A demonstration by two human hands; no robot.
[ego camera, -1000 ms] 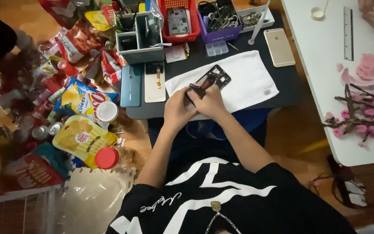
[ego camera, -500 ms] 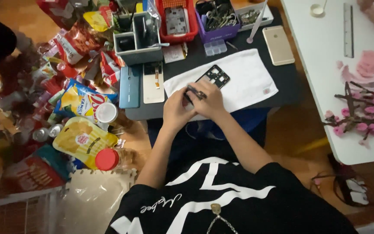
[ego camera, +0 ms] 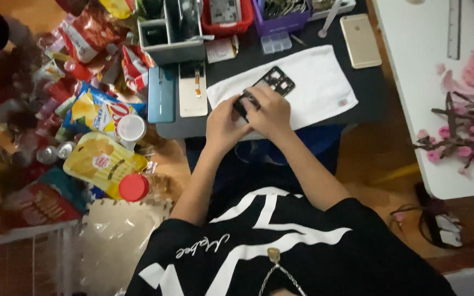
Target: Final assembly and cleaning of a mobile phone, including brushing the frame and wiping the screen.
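A: What do you see from your end?

B: I see a dark work table (ego camera: 248,55), with snack bags (ego camera: 102,109) heaped on the floor at left. My left hand (ego camera: 223,123) and right hand (ego camera: 267,109) both pinch a black phone frame (ego camera: 272,82) over the white towel (ego camera: 314,82).

A: How far along?

B: It's stripped, I think; blurry. A teal phone back (ego camera: 162,94) and screen panel (ego camera: 193,90) lie apart, and a gold phone (ego camera: 360,40) sits at right. Nothing blocks me.

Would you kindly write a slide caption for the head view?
Both hands, left hand and right hand, grip a black phone frame over a white towel on a dark table.
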